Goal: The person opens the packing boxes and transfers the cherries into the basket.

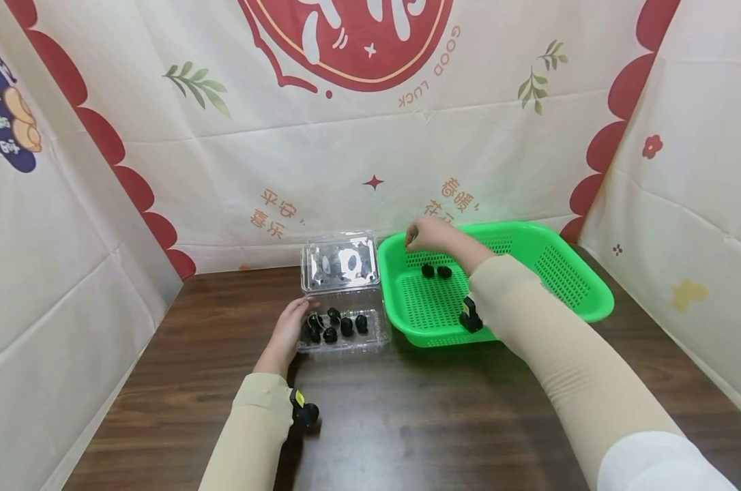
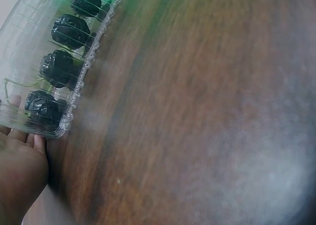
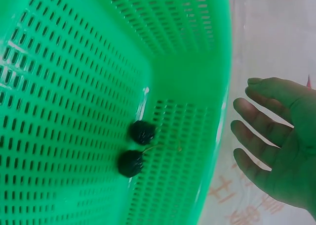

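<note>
My left hand (image 1: 289, 327) touches the left end of a clear plastic clamshell box (image 1: 376, 334), its fingers extended along the side. Several glossy, near-black bumpy fruits (image 2: 70, 31) with thin green stems lie in that box. Over the back left part of a green plastic basket (image 1: 401, 307), my right hand (image 1: 434, 235) hangs with nothing in it. The right wrist view shows its fingers (image 3: 256, 121) spread and loosely bent beyond the basket rim. Two dark fruits (image 3: 131, 163) rest on the basket's perforated floor, close together; a thin stem shows by them.
The box's hinged lid (image 1: 340, 262) stands raised behind it, near the printed cloth backdrop (image 1: 321, 164). Box and basket sit side by side on a dark wooden table (image 1: 370, 423). Cloth walls (image 1: 684, 225) close in both sides.
</note>
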Demonstrator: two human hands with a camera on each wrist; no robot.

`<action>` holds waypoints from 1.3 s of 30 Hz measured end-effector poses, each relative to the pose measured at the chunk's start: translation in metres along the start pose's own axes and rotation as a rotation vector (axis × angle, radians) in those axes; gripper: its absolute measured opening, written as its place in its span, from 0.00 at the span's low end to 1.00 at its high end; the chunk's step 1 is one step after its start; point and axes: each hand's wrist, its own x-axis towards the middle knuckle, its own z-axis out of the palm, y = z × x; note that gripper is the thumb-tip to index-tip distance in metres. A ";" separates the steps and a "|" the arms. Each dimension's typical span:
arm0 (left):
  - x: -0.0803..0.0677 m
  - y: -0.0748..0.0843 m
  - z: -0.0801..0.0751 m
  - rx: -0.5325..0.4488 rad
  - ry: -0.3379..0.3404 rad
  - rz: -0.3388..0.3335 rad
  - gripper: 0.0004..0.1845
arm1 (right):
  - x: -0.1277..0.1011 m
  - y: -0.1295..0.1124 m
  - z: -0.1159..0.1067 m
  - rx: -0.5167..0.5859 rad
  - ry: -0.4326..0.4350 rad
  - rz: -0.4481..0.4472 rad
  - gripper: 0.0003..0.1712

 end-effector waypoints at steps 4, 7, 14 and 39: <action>0.002 0.000 0.000 -0.008 0.003 0.004 0.20 | 0.001 -0.012 0.000 -0.004 -0.007 -0.020 0.12; 0.001 0.000 0.000 -0.005 0.004 0.006 0.20 | 0.000 -0.020 0.002 0.007 -0.015 -0.034 0.12; 0.001 0.000 0.001 -0.012 0.004 0.003 0.20 | -0.001 -0.039 0.009 -0.022 -0.024 -0.052 0.10; -0.002 0.001 0.001 -0.018 -0.012 0.021 0.21 | 0.007 -0.087 0.061 -0.033 -0.077 -0.172 0.06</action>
